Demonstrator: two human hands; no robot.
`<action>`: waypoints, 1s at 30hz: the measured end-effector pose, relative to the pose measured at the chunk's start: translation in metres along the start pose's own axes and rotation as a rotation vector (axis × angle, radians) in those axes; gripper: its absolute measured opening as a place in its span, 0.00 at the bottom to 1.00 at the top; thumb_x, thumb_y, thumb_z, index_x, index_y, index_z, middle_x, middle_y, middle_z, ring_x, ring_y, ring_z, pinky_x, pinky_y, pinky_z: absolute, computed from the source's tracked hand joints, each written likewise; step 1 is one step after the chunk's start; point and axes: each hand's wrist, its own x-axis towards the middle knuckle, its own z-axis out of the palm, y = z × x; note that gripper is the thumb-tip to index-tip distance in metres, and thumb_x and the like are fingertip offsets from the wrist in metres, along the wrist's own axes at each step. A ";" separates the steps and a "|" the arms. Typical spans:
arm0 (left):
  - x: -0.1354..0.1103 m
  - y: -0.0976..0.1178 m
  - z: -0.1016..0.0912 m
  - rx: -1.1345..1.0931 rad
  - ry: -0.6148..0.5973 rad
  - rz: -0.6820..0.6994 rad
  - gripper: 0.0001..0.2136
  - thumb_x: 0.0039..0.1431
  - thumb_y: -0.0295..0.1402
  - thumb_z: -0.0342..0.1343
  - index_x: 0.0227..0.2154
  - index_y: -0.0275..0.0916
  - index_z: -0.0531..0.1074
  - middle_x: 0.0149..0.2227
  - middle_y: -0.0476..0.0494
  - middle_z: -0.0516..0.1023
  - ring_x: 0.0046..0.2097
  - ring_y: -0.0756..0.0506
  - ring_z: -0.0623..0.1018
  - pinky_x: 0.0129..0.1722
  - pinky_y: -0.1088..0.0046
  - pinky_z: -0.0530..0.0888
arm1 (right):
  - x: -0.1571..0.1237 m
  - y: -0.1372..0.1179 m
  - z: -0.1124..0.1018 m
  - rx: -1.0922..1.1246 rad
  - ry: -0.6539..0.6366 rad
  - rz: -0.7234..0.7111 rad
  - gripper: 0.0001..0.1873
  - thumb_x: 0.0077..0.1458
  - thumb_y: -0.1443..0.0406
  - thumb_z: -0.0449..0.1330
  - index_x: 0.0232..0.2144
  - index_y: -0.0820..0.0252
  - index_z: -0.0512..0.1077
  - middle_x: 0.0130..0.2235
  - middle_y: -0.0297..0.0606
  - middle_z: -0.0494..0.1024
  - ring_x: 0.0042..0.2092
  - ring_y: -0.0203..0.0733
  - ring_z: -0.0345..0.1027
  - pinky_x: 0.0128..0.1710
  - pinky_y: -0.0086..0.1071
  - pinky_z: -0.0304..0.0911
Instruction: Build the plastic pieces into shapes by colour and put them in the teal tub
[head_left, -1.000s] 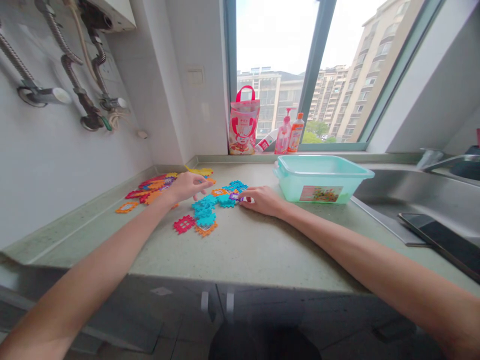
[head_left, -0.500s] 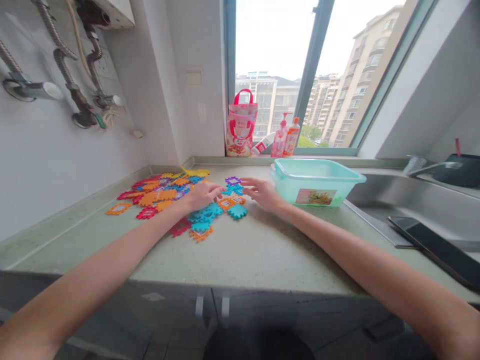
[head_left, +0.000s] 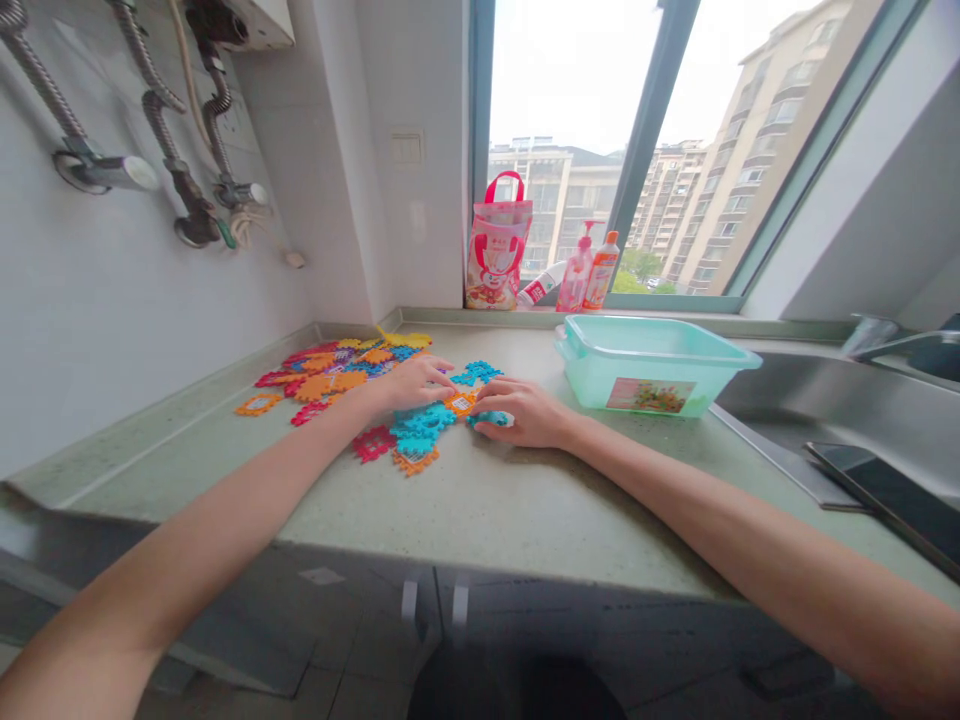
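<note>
Mostly loose: tiles (head_left: 420,425) lie scattered on the tabletop (head_left: 487,500), left of the tub (head_left: 652,365). Your left hand (head_left: 416,383) rests on the pile, fingers spread; your right hand (head_left: 525,412) curls its fingers around a blue tile (head_left: 491,418).

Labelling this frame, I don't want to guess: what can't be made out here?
Head view, right hand: whether it grips the teal tile, its fingers cover it.
Head view, left hand: what lies beneath it, hidden by the palm.
Head view, phone: cut off by the right edge.
Head view, tub label: too small to read.
</note>
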 end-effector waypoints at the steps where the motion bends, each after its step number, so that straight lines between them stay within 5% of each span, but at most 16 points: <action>1: 0.000 -0.001 -0.001 0.000 0.026 -0.005 0.16 0.66 0.46 0.56 0.45 0.44 0.85 0.61 0.38 0.76 0.63 0.36 0.74 0.67 0.56 0.67 | 0.001 -0.001 0.001 0.001 -0.011 -0.002 0.10 0.65 0.60 0.61 0.45 0.54 0.80 0.46 0.42 0.82 0.48 0.46 0.75 0.52 0.40 0.69; 4: 0.000 0.004 -0.001 -0.046 0.045 0.000 0.17 0.68 0.47 0.55 0.49 0.47 0.84 0.63 0.41 0.75 0.64 0.39 0.73 0.68 0.59 0.66 | 0.004 -0.001 0.005 0.021 -0.015 0.031 0.09 0.65 0.61 0.62 0.45 0.55 0.79 0.46 0.42 0.83 0.50 0.47 0.76 0.54 0.41 0.69; 10: 0.002 0.013 -0.004 -0.021 -0.109 -0.043 0.16 0.67 0.43 0.57 0.52 0.49 0.82 0.68 0.42 0.70 0.68 0.37 0.68 0.70 0.60 0.62 | 0.002 0.002 0.007 0.058 0.023 0.068 0.09 0.59 0.61 0.67 0.42 0.54 0.80 0.48 0.42 0.83 0.49 0.47 0.77 0.54 0.41 0.71; 17: 0.000 0.000 -0.010 0.001 -0.081 -0.119 0.14 0.61 0.41 0.61 0.48 0.49 0.85 0.65 0.44 0.73 0.64 0.38 0.73 0.67 0.64 0.65 | 0.008 -0.001 0.010 0.059 0.024 0.141 0.07 0.56 0.64 0.68 0.39 0.53 0.82 0.42 0.38 0.85 0.44 0.44 0.79 0.50 0.37 0.71; 22: 0.001 -0.018 -0.005 0.080 -0.006 -0.179 0.15 0.56 0.30 0.59 0.44 0.48 0.86 0.58 0.48 0.80 0.59 0.42 0.78 0.62 0.71 0.71 | 0.008 -0.005 0.008 0.022 0.012 0.123 0.08 0.53 0.68 0.67 0.37 0.53 0.82 0.39 0.36 0.85 0.42 0.43 0.78 0.49 0.35 0.70; 30: -0.022 -0.045 -0.011 0.143 0.139 -0.146 0.16 0.53 0.26 0.57 0.41 0.44 0.86 0.53 0.44 0.84 0.56 0.41 0.80 0.62 0.63 0.74 | 0.005 -0.006 0.003 0.014 -0.042 0.144 0.07 0.57 0.64 0.66 0.40 0.52 0.80 0.43 0.38 0.83 0.46 0.44 0.77 0.50 0.37 0.70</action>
